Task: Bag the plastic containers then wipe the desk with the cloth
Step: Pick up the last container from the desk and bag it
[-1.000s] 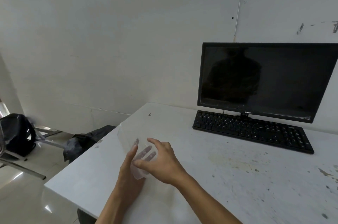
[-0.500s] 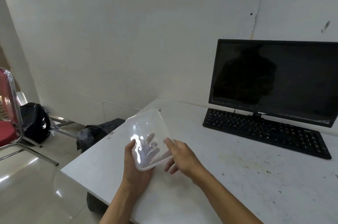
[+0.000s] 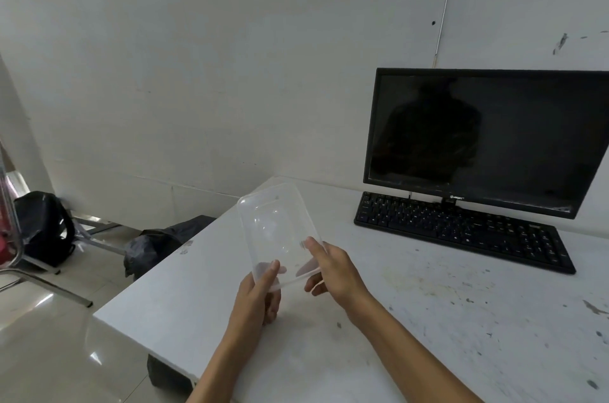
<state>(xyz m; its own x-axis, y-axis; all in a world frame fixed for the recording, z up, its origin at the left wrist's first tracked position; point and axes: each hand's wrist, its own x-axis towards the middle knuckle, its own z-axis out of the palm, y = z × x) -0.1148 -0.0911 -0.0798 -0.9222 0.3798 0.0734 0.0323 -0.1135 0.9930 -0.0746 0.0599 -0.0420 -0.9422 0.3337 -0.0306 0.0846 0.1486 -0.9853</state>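
Note:
A clear rectangular plastic container (image 3: pixel 275 228) is held up above the left part of the white desk (image 3: pixel 428 320), tilted with its far end raised. My left hand (image 3: pixel 260 295) grips its near left corner, thumb on top. My right hand (image 3: pixel 333 271) pinches its near right edge. A black plastic bag (image 3: pixel 158 244) lies on the floor just past the desk's left edge. No cloth is in view.
A black monitor (image 3: pixel 478 139) and black keyboard (image 3: pixel 461 231) stand at the back right of the stained desk. A black backpack (image 3: pixel 43 228) leans by metal chair legs (image 3: pixel 49 284) on the floor at left. A wall is close behind the desk.
Both hands have lifted the container off the desk and tilted it up. My left hand slid from beneath it to its near corner. The view swung left.

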